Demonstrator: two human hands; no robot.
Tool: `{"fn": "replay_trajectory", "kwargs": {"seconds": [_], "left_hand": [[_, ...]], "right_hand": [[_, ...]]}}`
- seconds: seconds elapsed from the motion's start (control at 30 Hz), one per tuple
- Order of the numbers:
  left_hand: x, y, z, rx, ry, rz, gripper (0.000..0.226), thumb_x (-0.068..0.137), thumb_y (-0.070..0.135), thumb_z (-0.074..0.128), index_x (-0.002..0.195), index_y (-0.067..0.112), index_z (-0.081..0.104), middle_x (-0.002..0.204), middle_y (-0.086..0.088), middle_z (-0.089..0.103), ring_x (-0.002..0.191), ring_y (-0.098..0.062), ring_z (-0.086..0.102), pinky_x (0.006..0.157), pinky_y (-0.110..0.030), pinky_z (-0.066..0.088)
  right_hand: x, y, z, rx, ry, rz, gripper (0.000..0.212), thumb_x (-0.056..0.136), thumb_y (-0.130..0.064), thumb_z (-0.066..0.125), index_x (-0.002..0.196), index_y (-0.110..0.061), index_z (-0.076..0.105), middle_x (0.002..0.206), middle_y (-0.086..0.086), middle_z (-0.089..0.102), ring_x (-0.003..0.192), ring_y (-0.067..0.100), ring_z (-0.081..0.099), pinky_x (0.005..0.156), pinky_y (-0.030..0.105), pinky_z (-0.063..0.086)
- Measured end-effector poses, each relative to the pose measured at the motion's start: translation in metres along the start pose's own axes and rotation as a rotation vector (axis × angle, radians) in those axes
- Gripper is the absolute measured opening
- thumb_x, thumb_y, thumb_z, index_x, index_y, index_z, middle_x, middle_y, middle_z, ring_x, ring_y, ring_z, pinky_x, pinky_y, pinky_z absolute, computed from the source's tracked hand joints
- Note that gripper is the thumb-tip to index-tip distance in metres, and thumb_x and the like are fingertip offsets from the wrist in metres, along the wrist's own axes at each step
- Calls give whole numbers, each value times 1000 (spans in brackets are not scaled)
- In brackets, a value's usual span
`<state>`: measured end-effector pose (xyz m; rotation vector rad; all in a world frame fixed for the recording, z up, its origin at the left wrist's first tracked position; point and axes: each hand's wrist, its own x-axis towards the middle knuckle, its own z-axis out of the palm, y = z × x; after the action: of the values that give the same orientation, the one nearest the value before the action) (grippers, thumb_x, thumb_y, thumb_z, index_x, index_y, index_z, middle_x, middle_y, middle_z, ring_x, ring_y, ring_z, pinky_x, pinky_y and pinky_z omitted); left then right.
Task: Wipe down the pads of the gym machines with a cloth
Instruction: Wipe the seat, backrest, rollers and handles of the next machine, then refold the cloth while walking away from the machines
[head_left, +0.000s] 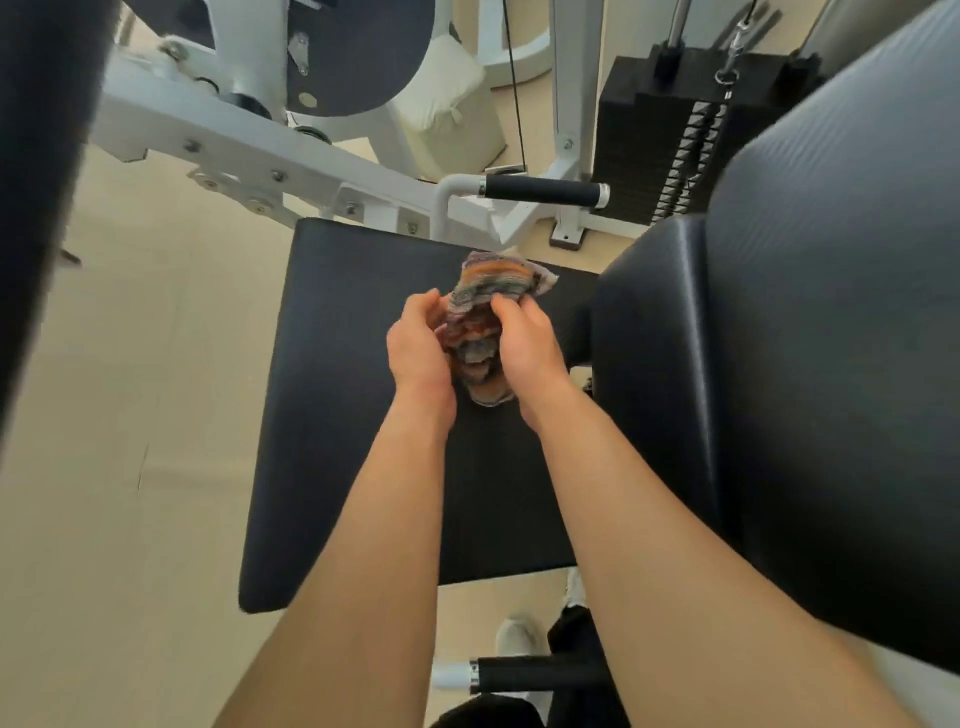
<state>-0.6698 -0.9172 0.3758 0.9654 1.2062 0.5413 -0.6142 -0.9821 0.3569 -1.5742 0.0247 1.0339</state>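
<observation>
A bunched, multicoloured striped cloth (485, 306) is held between both hands above the black seat pad (337, 395) of a gym machine. My left hand (420, 345) grips its left side with the fingers curled in. On the cloth's right side, my right hand (524, 345) pinches it with thumb and fingers. The cloth's lower end hangs between my wrists, close to the pad. A tall black back pad (831, 338) rises at the right of the seat.
The white machine frame (218, 140) runs across the back left. A black-gripped handle (540, 189) sticks out behind the seat, another (540, 673) near my feet. A black weight stack (670, 140) stands at the back right. Beige floor (130, 415) lies to the left.
</observation>
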Motion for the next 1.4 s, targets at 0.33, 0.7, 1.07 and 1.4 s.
{"fn": "replay_trajectory", "kwargs": {"seconds": [0.33, 0.7, 1.07, 1.4], "left_hand": [[-115, -11, -98, 114, -457, -161, 47, 94, 10, 63, 140, 13, 53, 125, -18, 69, 114, -32, 69, 96, -49, 57], [-230, 26, -189, 512, -392, 93, 17, 89, 10, 69, 105, 16, 69, 100, -7, 75, 97, -23, 74, 81, -38, 62], [-331, 39, -347, 509, -250, 45, 44, 84, 49, 71, 74, 7, 67, 70, 2, 64, 72, -14, 60, 78, -32, 49], [-339, 64, -499, 663, -270, 18, 59, 85, 19, 77, 139, 29, 54, 139, 4, 59, 129, -19, 53, 107, -44, 48]], "right_hand": [[-164, 15, -9, 151, 44, -74, 39, 90, -5, 46, 120, -17, 67, 112, 8, 73, 108, 26, 69, 90, 40, 58], [-298, 41, -23, -320, 235, -100, 27, 103, -29, 52, 96, -15, 75, 96, 2, 76, 101, 24, 70, 95, 46, 57], [-428, 57, 51, -394, 12, -185, 10, 80, -18, 54, 74, -10, 57, 74, 7, 47, 73, 18, 45, 66, 33, 35], [-482, 28, 254, -484, -561, -178, 19, 98, -27, 65, 94, -11, 74, 91, 9, 73, 88, 21, 71, 84, 34, 56]]}}
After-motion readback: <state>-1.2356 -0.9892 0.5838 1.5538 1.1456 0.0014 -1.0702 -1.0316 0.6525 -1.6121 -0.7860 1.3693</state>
